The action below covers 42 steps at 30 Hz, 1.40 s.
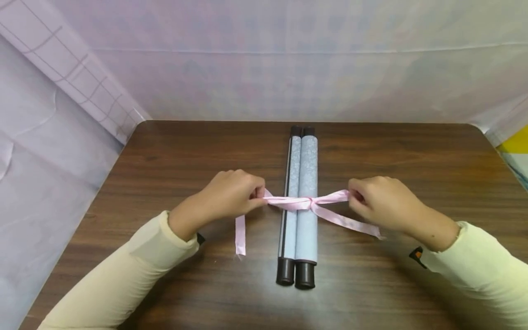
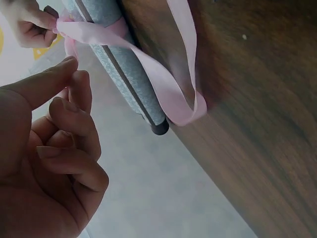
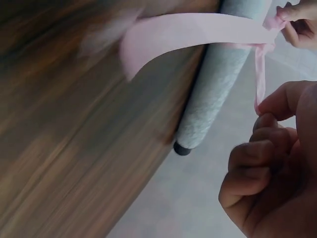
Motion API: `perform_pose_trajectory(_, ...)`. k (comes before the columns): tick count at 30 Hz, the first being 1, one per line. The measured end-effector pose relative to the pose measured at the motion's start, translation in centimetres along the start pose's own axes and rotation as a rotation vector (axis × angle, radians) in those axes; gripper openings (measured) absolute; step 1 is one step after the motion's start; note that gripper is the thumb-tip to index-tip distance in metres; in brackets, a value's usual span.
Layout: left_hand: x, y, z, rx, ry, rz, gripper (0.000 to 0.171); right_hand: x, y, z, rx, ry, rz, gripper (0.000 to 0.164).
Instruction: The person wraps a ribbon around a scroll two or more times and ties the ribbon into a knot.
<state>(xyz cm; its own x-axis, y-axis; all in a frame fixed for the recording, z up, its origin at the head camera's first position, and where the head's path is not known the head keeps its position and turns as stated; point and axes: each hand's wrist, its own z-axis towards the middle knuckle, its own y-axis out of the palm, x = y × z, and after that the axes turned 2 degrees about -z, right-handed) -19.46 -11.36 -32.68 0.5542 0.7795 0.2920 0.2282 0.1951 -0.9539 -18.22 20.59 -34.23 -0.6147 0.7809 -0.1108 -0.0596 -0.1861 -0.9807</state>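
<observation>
Two pale blue patterned rolls (image 1: 307, 174) with dark end caps lie side by side on the table, pointing away from me. A pink ribbon (image 1: 294, 202) goes around them at mid-length and crosses in a knot on the right roll. To the left of the rolls, my left hand (image 1: 224, 195) pinches the ribbon between thumb and forefinger. My right hand (image 1: 383, 201) pinches another stretch of ribbon on the right side. One loose ribbon end hangs below the left hand; another slants down to the right, near the right hand. Both pinches show in the wrist views.
The brown wood-grain table (image 1: 165, 151) has rounded far corners. Behind it hangs a pale checked cloth (image 1: 288, 68), and white sheeting (image 1: 41, 183) is at the left. Something yellow (image 1: 515, 140) shows past the right edge.
</observation>
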Motion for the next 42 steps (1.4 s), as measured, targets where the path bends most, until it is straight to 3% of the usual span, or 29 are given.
perform_pose_trajectory(9, -0.9, 0.5, 0.1, 0.016, -0.001, -0.001, 0.022, 1.7, 0.1, -1.0, 0.059, 0.085, 0.000, 0.025)
perform_pose_trajectory(19, -1.7, 2.0, 0.8, -0.003, -0.051, -0.034, 0.026, 4.4, 1.3, -2.3, 0.053, 0.340, 0.275, 0.021)
perform_pose_trajectory(30, -2.4, 2.3, 0.9, -0.020, -0.055, -0.031, 0.027, 4.5, 2.2, -2.6, 0.063, 0.402, 0.359, 0.017)
perform_pose_trajectory(37, -3.2, 2.5, 0.5, -0.042, -0.067, -0.044, 0.023, 4.7, 2.1, -2.9, -0.049, 0.306, 0.407, 0.020)
perform_pose_trajectory(39, -3.5, 2.4, 0.4, -0.015, -0.077, -0.055, 0.023, 4.7, 1.5, -2.9, -0.060, 0.328, 0.401, 0.024)
perform_pose_trajectory(42, -4.1, 1.9, 0.5, 0.081, -0.105, -0.060, 0.035, 4.8, 0.6, -2.4, 0.007, 0.341, 0.338, 0.030)
